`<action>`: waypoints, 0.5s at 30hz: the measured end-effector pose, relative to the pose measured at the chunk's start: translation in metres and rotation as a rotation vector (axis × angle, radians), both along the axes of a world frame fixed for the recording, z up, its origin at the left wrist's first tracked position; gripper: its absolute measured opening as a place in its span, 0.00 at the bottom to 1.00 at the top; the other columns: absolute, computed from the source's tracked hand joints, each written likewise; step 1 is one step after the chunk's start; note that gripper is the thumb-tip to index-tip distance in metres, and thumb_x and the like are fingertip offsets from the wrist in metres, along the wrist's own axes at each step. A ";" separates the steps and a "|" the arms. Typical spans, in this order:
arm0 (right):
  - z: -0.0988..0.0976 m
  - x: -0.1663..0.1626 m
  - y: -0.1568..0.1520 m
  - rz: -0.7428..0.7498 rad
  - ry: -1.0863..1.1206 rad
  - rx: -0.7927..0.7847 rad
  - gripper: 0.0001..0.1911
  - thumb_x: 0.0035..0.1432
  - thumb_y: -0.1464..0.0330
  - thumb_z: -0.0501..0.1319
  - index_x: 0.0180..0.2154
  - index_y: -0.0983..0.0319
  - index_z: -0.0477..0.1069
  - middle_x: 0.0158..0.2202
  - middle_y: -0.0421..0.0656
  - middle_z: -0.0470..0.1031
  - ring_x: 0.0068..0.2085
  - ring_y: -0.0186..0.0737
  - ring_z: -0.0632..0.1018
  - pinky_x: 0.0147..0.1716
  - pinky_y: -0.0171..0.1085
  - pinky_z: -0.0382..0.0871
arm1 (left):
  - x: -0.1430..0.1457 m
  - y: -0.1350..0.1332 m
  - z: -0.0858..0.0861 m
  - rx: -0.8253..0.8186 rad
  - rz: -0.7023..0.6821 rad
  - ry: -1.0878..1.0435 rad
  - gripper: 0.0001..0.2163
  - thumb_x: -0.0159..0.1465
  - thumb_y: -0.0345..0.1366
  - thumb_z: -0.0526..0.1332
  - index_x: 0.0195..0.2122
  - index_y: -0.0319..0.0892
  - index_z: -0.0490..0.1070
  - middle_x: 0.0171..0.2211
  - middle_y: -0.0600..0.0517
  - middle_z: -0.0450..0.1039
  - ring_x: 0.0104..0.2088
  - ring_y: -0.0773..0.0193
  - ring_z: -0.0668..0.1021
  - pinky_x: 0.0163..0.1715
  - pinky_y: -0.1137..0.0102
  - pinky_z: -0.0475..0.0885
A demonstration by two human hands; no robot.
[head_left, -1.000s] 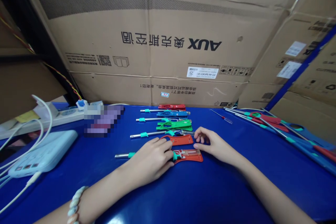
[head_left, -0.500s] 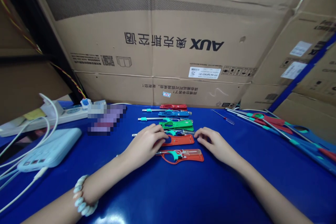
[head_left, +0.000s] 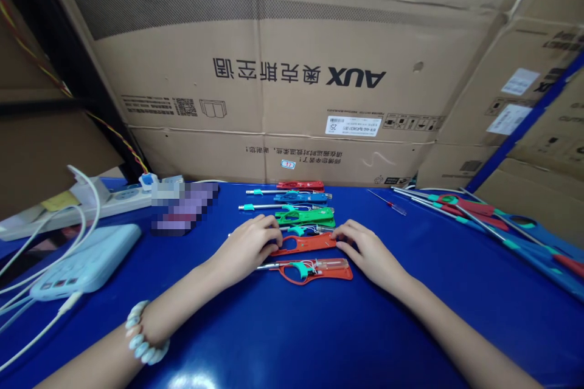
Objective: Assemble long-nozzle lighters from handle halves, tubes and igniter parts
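Between my hands is an orange gas-lighter casing half (head_left: 312, 244), lying lengthwise with its trigger opening to the left. My left hand (head_left: 250, 243) pinches its left end, and the fingers of my right hand (head_left: 367, 249) close on its right end. In front of it sits an opened orange lighter (head_left: 335, 267), with a teal trigger, metal tube, white wires and clear fuel tank showing. Just behind the held casing are more lighter innards (head_left: 298, 230), partly hidden by it and my left hand. A green casing half (head_left: 308, 217) lies beyond them.
Farther back are blue (head_left: 303, 197) and red (head_left: 301, 185) casing pieces. A small screwdriver (head_left: 387, 202) lies right of them. Several long lighters (head_left: 515, 246) are piled at far right. A pale blue power bank (head_left: 91, 258) with white cables and a power strip (head_left: 123, 197) occupy the left.
My right hand has moved slightly left, from beside the orange casing half onto its right end. The casing has shifted a little left, with my left hand at its left end.
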State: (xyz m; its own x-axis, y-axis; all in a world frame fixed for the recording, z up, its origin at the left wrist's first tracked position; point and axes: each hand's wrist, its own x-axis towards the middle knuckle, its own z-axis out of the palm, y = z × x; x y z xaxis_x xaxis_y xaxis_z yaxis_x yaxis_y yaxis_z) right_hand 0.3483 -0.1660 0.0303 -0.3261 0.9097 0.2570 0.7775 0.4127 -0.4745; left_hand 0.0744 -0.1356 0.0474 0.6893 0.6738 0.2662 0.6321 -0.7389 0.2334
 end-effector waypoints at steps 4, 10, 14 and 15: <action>-0.001 -0.001 0.001 -0.005 0.041 0.003 0.06 0.62 0.72 0.54 0.35 0.60 0.69 0.37 0.42 0.69 0.38 0.39 0.73 0.39 0.38 0.66 | 0.001 0.001 -0.001 -0.008 -0.014 -0.013 0.04 0.63 0.27 0.58 0.33 0.40 0.71 0.35 0.51 0.68 0.38 0.61 0.72 0.37 0.67 0.69; -0.006 -0.003 0.003 0.004 0.115 0.030 0.04 0.58 0.74 0.56 0.31 0.60 0.65 0.35 0.40 0.68 0.34 0.37 0.71 0.35 0.36 0.65 | 0.002 0.002 -0.001 -0.026 -0.022 -0.044 0.02 0.63 0.28 0.59 0.33 0.40 0.69 0.34 0.52 0.70 0.38 0.61 0.71 0.37 0.67 0.68; -0.008 -0.003 0.003 -0.007 0.132 0.034 0.06 0.55 0.76 0.56 0.30 0.60 0.61 0.32 0.39 0.67 0.32 0.36 0.70 0.33 0.35 0.63 | 0.003 0.001 -0.002 -0.040 -0.037 -0.102 0.04 0.62 0.26 0.60 0.36 0.42 0.68 0.36 0.52 0.71 0.39 0.61 0.71 0.38 0.67 0.68; -0.008 -0.003 0.003 -0.017 0.131 0.037 0.07 0.54 0.77 0.56 0.31 0.59 0.61 0.32 0.38 0.66 0.32 0.36 0.69 0.33 0.35 0.63 | 0.003 0.001 -0.003 -0.043 -0.045 -0.121 0.06 0.61 0.25 0.59 0.37 0.42 0.67 0.37 0.52 0.70 0.39 0.61 0.71 0.38 0.67 0.68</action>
State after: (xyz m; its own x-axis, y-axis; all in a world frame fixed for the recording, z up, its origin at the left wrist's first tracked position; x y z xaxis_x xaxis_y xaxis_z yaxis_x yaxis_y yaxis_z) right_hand 0.3449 -0.1628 0.0226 -0.2719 0.9041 0.3297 0.7170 0.4189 -0.5572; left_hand 0.0777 -0.1343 0.0449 0.6839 0.6554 0.3206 0.5636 -0.7536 0.3382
